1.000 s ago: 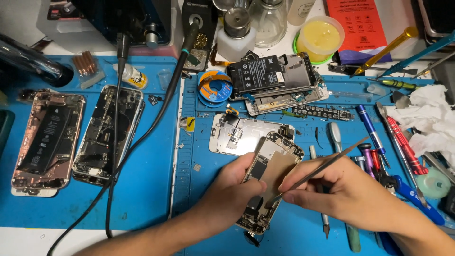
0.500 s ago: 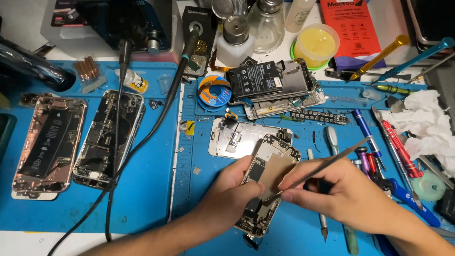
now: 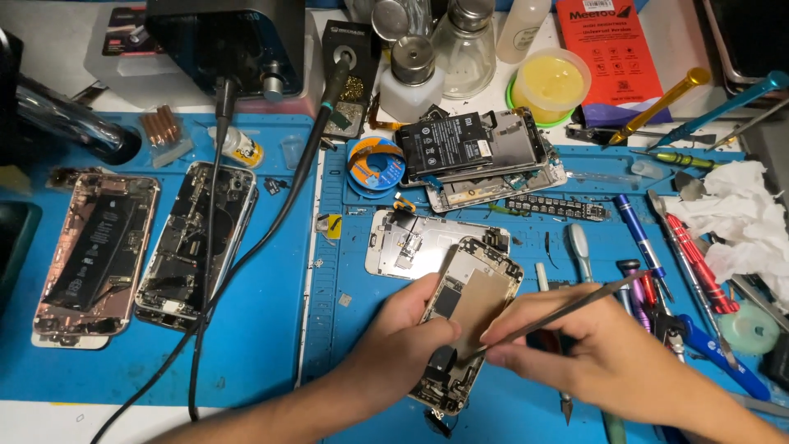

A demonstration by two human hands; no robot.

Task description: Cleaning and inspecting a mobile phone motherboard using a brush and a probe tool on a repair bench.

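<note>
Blue work mat (image 3: 271, 329) under everything. Opened phone (image 3: 468, 316) between the left hand's (image 3: 403, 341) fingers: silver-grey frame, tan-brown plate in the middle, black parts toward the thumb. Thin tool (image 3: 567, 308) in the right hand's (image 3: 600, 353) fingertips: dull grey metal. Just beyond the fingertips, white-silver phone panel (image 3: 419, 242). Past the right knuckles, red screwdriver (image 3: 694, 259), blue screwdriver (image 3: 637, 226), white crumpled tissue (image 3: 740, 214). Far beyond the fingers: yellow tub with green rim (image 3: 551, 82), orange-red packet (image 3: 616, 57), blue-and-orange solder spool (image 3: 374, 164). Well away from the left wrist: rose-gold phone with black battery (image 3: 90, 259), black-and-silver opened phone (image 3: 193, 242), black cable (image 3: 246, 247).
</note>
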